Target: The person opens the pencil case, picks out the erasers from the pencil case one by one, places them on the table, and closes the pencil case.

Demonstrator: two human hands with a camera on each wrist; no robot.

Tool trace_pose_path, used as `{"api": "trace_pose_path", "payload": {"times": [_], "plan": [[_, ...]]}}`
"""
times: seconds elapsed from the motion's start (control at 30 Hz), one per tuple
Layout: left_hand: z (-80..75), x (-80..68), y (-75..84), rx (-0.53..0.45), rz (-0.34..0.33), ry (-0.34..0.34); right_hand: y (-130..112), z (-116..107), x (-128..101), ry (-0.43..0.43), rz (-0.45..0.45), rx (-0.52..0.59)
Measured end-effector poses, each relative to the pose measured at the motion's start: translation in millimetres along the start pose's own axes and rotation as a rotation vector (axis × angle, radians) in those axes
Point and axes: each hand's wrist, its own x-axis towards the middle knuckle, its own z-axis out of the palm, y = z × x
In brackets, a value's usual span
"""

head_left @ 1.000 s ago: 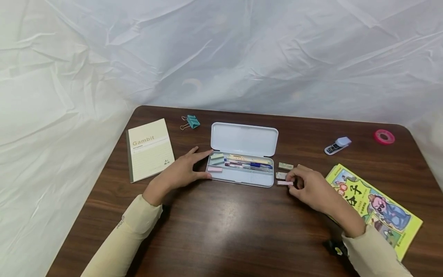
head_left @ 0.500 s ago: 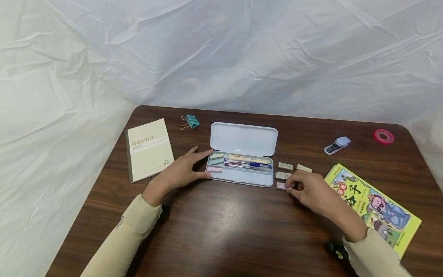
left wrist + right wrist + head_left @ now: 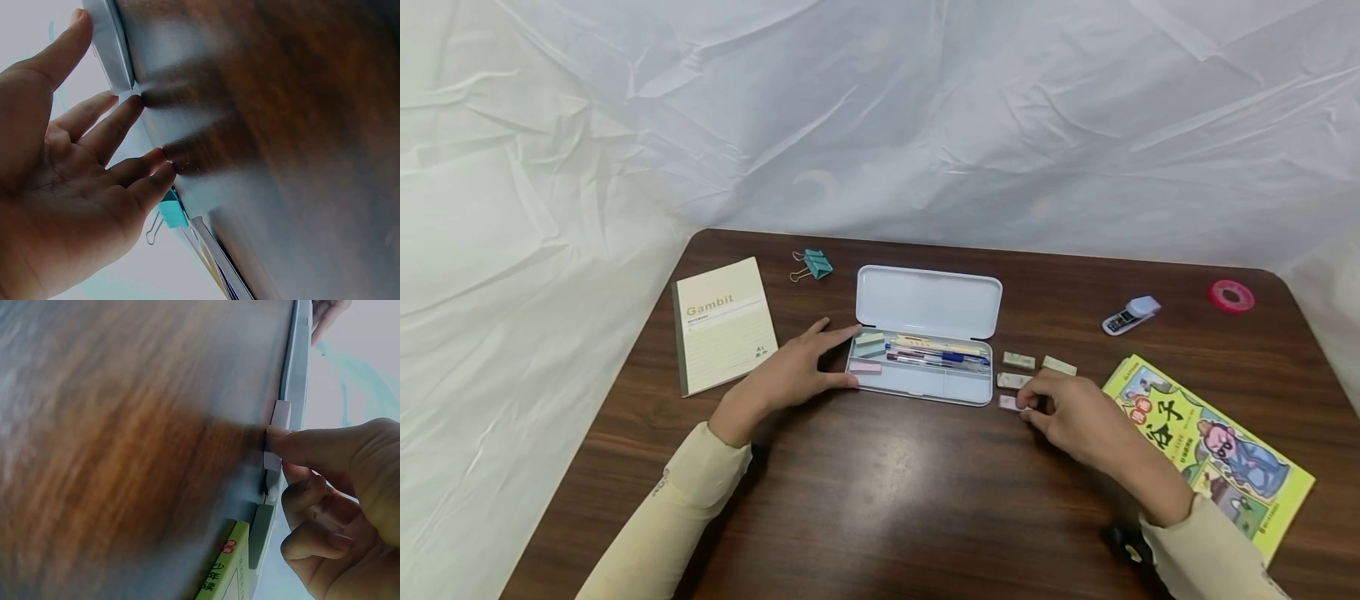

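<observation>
A white pencil case (image 3: 904, 385) lies with its lid raised in the middle of the table. Several pens (image 3: 940, 358), greenish erasers (image 3: 870, 343) and a pink eraser (image 3: 865, 367) are inside it. My left hand (image 3: 786, 371) touches the case's left end with thumb and fingers extended. To the right of the case, my right hand (image 3: 1078, 417) pinches another pink eraser (image 3: 282, 414) between thumb and fingers, down at the table. Just behind it lie a whitish eraser (image 3: 1012, 381), a greenish one (image 3: 1018, 360) and a cream one (image 3: 1060, 365). Fingers partly hide the pinched eraser.
A Gambit notebook (image 3: 726, 325) lies at the left, with a teal binder clip (image 3: 815, 263) behind the left hand. At the right are a yellow comic book (image 3: 1217, 458), a small stapler (image 3: 1131, 316) and a pink tape roll (image 3: 1232, 296). White sheeting (image 3: 925, 125) hangs behind the table.
The pinched pink eraser has shifted slightly toward me and left, away from the whitish one. More of the cream eraser shows behind the right hand. The left hand stays in place.
</observation>
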Motion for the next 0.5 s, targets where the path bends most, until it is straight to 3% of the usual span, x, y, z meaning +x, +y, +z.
{"api": "trace_pose_path", "payload": {"times": [0.37,0.5], "plan": [[-0.2,-0.3,-0.9,-0.001,0.003,0.003,-2,-4,0,-0.006,0.008,-0.082],[-0.3,0.0,0.1,0.002,0.000,-0.001,-2,-12,0,-0.046,0.048,-0.008]]}}
